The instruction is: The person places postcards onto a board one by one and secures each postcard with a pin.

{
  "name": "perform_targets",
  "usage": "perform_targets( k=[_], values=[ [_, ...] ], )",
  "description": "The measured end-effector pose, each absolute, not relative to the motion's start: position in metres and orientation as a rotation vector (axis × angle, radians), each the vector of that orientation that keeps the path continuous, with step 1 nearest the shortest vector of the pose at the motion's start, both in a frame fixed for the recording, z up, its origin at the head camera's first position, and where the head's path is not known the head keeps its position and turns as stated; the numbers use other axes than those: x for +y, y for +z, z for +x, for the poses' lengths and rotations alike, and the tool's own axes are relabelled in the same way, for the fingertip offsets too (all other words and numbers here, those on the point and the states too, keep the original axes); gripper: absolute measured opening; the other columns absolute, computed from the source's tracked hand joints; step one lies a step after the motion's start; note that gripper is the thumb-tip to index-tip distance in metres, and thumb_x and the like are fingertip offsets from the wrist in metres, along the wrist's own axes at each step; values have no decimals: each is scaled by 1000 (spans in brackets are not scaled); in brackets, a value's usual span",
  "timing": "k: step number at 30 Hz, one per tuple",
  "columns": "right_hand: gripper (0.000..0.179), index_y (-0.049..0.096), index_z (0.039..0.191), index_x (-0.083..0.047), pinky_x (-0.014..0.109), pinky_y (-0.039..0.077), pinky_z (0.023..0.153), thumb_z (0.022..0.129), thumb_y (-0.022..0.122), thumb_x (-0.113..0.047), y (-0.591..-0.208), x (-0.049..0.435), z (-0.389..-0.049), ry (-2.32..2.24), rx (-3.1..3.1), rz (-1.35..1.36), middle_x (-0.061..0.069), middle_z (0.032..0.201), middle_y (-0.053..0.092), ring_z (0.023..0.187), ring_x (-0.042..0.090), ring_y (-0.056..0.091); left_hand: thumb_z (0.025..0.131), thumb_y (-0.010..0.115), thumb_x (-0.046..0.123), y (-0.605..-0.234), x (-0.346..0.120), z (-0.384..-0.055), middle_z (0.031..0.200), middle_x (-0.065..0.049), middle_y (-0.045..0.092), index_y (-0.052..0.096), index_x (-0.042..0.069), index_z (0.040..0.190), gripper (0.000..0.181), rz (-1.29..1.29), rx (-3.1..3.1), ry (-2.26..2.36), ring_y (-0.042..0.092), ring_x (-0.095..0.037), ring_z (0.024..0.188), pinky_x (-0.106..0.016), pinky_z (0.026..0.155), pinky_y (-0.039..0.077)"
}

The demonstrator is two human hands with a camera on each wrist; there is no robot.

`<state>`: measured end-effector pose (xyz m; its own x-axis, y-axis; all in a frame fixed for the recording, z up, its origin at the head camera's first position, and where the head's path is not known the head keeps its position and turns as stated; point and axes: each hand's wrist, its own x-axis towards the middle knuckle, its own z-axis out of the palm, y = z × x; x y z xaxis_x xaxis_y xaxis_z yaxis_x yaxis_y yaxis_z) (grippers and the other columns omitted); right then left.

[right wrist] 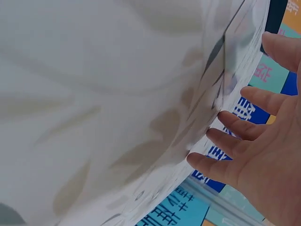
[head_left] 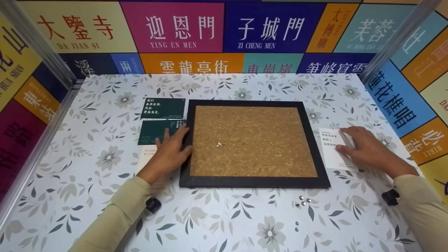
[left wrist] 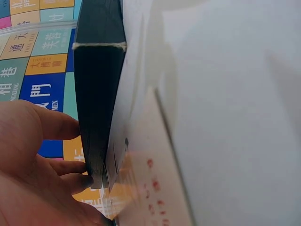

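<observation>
A cork board (head_left: pixel 252 140) in a black frame lies flat in the middle of the table. My left hand (head_left: pixel 169 152) rests at its left side; thumb and fingertips meet the frame's edge (left wrist: pixel 96 89) in the left wrist view. Beneath and beside that hand are a dark green card (head_left: pixel 149 133) and a cream card (head_left: pixel 145 159), partly covered. Another green card (head_left: pixel 163 108) with white writing lies above them. On the right, my right hand (head_left: pixel 367 150) reaches over a white card (head_left: pixel 330 157) with dark print, its fingers spread and loosely bent at the card's far side.
Several shiny silver studs (head_left: pixel 303 201) lie on the floral tablecloth (head_left: pixel 224 217) before the board. A small glittering cluster (head_left: pixel 220 144) sits on the cork. Panels with large characters (head_left: pixel 175 28) stand behind and at both sides of the table.
</observation>
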<state>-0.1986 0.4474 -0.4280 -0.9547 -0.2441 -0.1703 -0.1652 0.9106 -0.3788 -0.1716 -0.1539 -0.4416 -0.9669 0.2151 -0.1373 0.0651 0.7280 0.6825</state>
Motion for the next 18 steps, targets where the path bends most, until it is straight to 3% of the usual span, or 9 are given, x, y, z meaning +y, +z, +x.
perform_targets(
  k=[6,18],
  values=[
    [79,41,160,13,83,28,115,107,73,-36,-430,456,-202,-514,2911,-316,44,161,32,147,66,28,111,59,26,-451,-158,-175,184,-9,17,34,5,172,70,260,2730,1120,-10,-58,164,-80,122,-15],
    [84,39,160,14,82,29,115,105,75,-38,-434,457,-205,-349,2920,-291,45,160,29,147,66,27,111,59,24,-445,-156,-172,184,-11,17,33,4,172,69,242,2734,1073,-9,-57,164,-81,122,-13]
  ],
)
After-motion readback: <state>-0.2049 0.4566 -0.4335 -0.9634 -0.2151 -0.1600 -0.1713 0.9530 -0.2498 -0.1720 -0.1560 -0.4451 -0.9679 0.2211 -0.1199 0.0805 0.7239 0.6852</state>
